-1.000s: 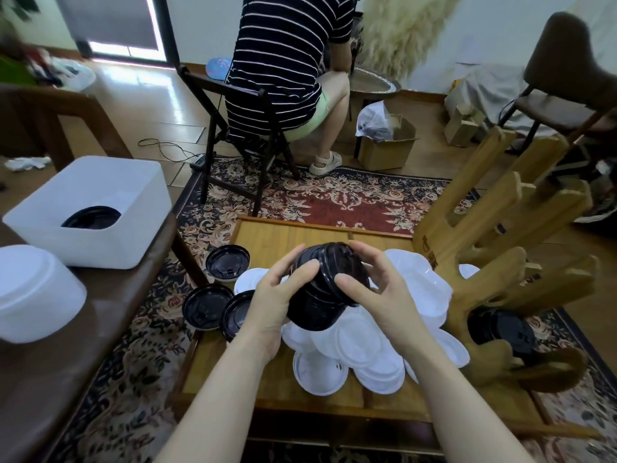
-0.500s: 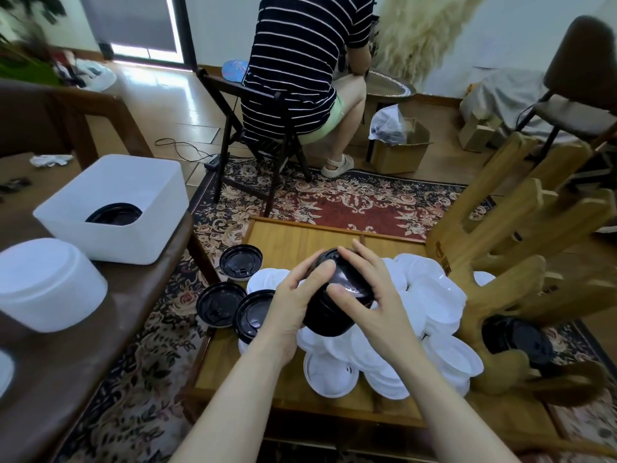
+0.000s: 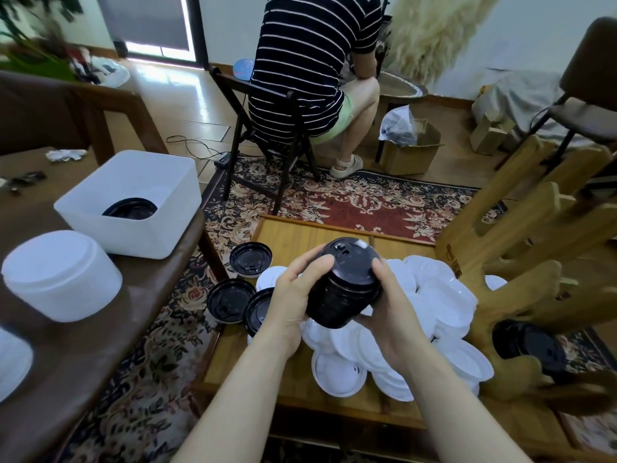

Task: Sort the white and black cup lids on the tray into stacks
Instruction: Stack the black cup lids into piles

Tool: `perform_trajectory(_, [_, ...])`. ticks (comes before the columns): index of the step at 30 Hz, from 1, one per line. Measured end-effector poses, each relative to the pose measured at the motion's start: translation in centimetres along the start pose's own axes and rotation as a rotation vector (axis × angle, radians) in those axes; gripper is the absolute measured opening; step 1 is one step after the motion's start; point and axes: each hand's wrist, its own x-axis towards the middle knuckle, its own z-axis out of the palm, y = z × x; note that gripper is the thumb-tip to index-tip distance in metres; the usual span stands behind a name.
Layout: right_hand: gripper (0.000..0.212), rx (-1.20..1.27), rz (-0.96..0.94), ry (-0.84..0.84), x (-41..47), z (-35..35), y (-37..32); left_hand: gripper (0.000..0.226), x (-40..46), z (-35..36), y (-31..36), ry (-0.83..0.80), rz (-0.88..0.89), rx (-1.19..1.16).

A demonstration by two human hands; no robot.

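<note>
The stack of black lids (image 3: 344,289) is held in the air above the wooden tray (image 3: 300,235), tilted, with its top face turned up and away from the camera. The left hand (image 3: 293,295) grips the stack's left side, fingers curled round it and thumb across the upper rim. The right hand (image 3: 390,315) grips the right side, fingers wrapped under and the thumb on the top edge.

Directly below and to the right of the stack, a loose pile of white lids (image 3: 430,295) covers the middle of the tray. To the left of the stack, three single black lids lie apart from it: one (image 3: 251,260) at the tray's left rim, one (image 3: 230,300) hanging over the rim onto the carpet (image 3: 150,369), and one (image 3: 258,310) just beside the left hand's wrist.

To the right of the stack stands a wooden rack (image 3: 521,235); a mark is printed on its near face, but it cannot be read. Further black lids (image 3: 527,345) sit low in the rack, right of the white pile.

Far left of the stack, a white bin (image 3: 133,202) on a brown table (image 3: 83,345) contains black lids (image 3: 130,208). A stack of white lids (image 3: 60,275) stands just before the bin.

Beyond the tray, a person in a striped shirt (image 3: 310,61) sits on a chair, back to the camera.
</note>
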Motion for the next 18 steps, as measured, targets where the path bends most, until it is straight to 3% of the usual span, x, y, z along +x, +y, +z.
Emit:
perform_trajectory(4, [0.038,-0.036,-0.046,0.033,0.2,0.6,0.4,0.063,-0.4,0.1,0.6,-0.025,-0.003,0.046])
perform_trajectory(7, [0.035,-0.046,-0.067,0.039,0.2,1.0,0.4,0.041,-1.1,-0.1,1.1,-0.046,-0.049,0.070])
perform_trajectory(9, [0.035,-0.066,-0.083,0.036,0.3,1.0,0.3,0.040,-1.3,-0.5,1.3,-0.062,-0.127,0.092])
perform_trajectory(13, [0.037,-0.081,-0.093,0.024,0.5,1.5,0.5,0.032,-1.8,-1.0,1.8,0.022,-0.188,0.139])
perform_trajectory(18, [0.037,-0.091,-0.066,-0.054,0.4,3.4,1.1,0.023,-2.6,-2.2,3.2,0.146,-0.100,0.153])
